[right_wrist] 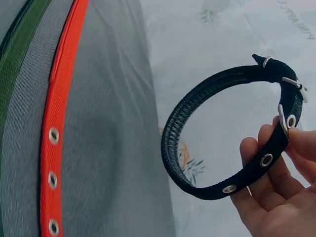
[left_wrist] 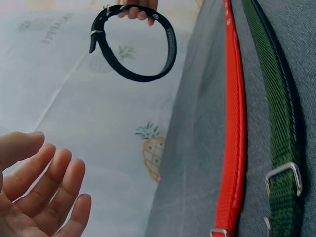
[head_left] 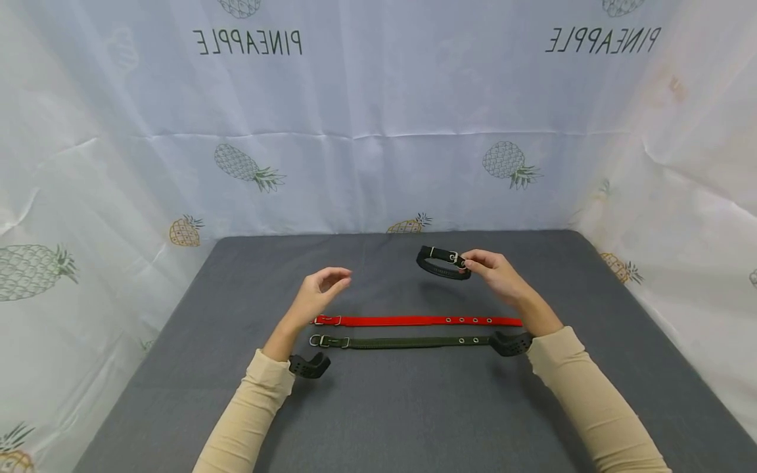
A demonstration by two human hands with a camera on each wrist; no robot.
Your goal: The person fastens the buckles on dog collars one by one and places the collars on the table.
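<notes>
The right hand point(head_left: 499, 279) pinches the black collar point(head_left: 427, 257) between thumb and fingers, beside the buckle; the left hand point(head_left: 316, 295) is raised over the table, its fingers loosely bent and holding nothing. The curtain point(head_left: 378, 184) (white, printed with pineapples and mirrored lettering) stands behind the table and along both sides. The table point(head_left: 378, 407) has a dark grey surface. On it, the red collar point(head_left: 390, 321) and the green collar point(head_left: 408, 343) lie straight and parallel, slightly apart, the red farther from the person. Both have their buckle ends at the left; the right arm hides the red one's other end. The black collar is held above the table, beyond these two, fastened into a loop. One black wrist mount point(head_left: 310, 366) is fitted to each wrist. The silver buckle point(head_left: 453, 257) closes the loop; silver eyelets point(right_wrist: 266, 160) show along it near the fingers.
</notes>
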